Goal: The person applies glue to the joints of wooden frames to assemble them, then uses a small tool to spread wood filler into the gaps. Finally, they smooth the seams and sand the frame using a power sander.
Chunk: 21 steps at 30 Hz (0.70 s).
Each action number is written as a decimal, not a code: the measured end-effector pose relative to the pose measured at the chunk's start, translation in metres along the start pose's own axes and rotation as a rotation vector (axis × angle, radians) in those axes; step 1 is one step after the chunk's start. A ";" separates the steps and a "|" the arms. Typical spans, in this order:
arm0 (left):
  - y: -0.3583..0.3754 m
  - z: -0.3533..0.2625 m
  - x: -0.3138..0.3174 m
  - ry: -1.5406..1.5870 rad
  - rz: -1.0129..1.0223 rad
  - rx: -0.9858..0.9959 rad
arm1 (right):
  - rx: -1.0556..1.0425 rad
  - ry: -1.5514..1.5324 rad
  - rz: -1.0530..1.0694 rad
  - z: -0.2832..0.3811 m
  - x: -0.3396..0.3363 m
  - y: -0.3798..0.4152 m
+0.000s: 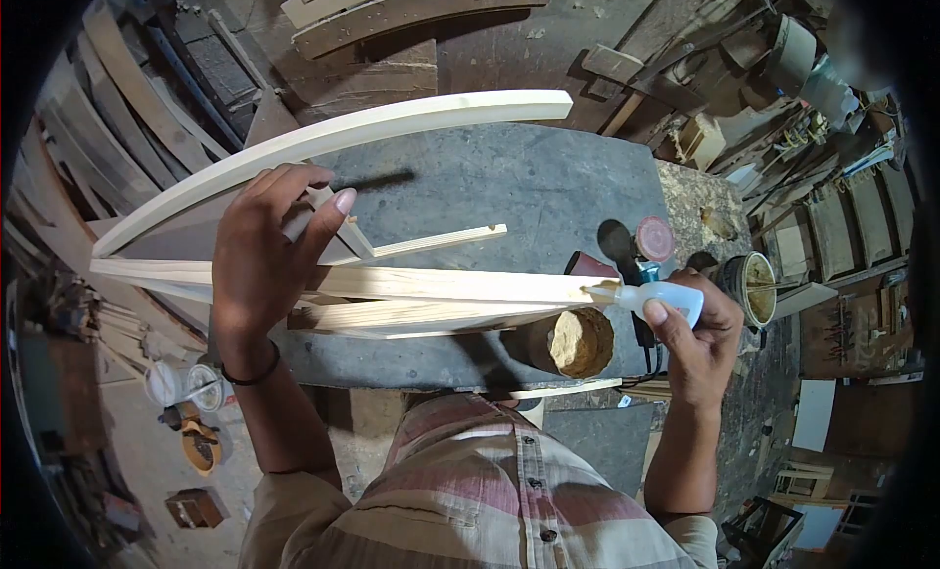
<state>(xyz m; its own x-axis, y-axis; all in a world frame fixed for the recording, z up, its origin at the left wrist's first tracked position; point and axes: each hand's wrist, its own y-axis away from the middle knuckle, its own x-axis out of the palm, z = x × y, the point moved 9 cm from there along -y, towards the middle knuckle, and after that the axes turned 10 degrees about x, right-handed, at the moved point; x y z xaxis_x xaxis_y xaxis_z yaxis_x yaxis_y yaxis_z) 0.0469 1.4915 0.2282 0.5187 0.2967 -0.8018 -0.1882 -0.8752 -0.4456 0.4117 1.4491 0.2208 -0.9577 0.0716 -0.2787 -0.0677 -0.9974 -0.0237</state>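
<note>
My right hand (700, 336) grips a small translucent squeeze bottle (678, 303), tilted sideways. Its nozzle points left and meets the end of a pale wooden bar (441, 285), where a yellowish patch shows. My left hand (262, 251) is closed around part of the wooden frame near a short crosspiece (350, 234); the palm hides some of the grip. A long curved wooden piece (392, 118) arcs behind that hand and joins the straight bar at the far left. Beside the bar lies a thin wooden strip (446, 241).
Under the frame is a dark-topped workbench (548, 177). A round container with a tan, crusty top (582, 344) stands below the bar's right end. Close to the right hand are a pink round lid (654, 238) and a bucket (756, 287). Curved boards (147, 99) lean at the left.
</note>
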 end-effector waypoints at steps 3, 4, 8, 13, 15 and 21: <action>0.001 0.001 0.001 0.010 0.017 -0.023 | 0.020 0.002 -0.002 -0.004 -0.001 0.000; 0.001 0.000 0.001 0.021 0.007 -0.015 | 0.020 0.002 -0.003 -0.003 -0.001 0.000; 0.000 -0.002 -0.002 0.007 -0.046 0.028 | -0.001 0.014 0.003 0.001 0.001 0.000; 0.001 -0.001 -0.001 0.023 -0.040 0.010 | -0.055 0.021 0.019 0.005 0.002 0.000; 0.001 -0.001 -0.001 0.017 -0.044 0.018 | -0.050 0.039 0.020 0.005 0.002 0.000; 0.001 -0.002 -0.002 0.006 -0.051 0.020 | -0.048 0.035 0.018 0.003 0.002 0.000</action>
<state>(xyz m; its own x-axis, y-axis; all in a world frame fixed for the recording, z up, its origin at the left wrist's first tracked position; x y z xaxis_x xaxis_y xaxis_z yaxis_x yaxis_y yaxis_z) 0.0472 1.4896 0.2302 0.5331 0.3381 -0.7756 -0.1785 -0.8511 -0.4937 0.4087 1.4494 0.2234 -0.9481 0.0543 -0.3133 -0.0361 -0.9973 -0.0637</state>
